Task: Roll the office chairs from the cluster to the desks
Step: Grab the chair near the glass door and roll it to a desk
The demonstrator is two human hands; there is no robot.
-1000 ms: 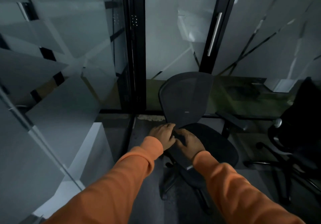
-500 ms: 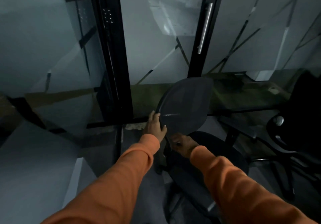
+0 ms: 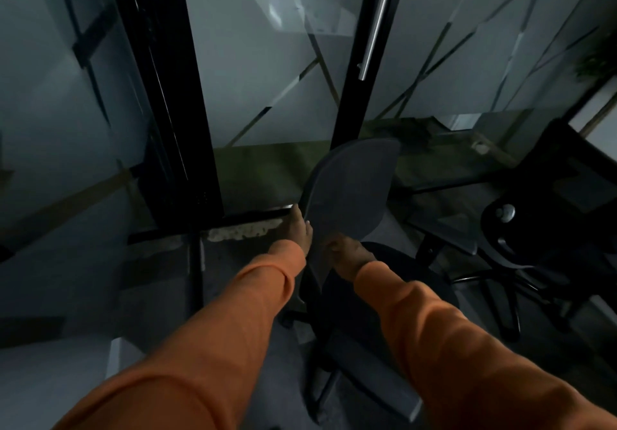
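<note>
We judge the main risk to be collision. The mesh-back office chair (image 3: 350,189) stands just in front of the glass door (image 3: 267,62), backrest turned near the door's black post. A hard swing could knock it into the glass. A second chair (image 3: 551,212), right of the door, stands near, and its base could snag ours. Dim light hides the castors. The left grip (image 3: 300,229) is clamped on the backrest's left edge, arm outstretched. The right grip (image 3: 347,252) is curled on its lower edge.

Arms outstretched, left hand (image 3: 301,229) and right hand (image 3: 348,256) grip the chair back (image 3: 354,189).
</note>
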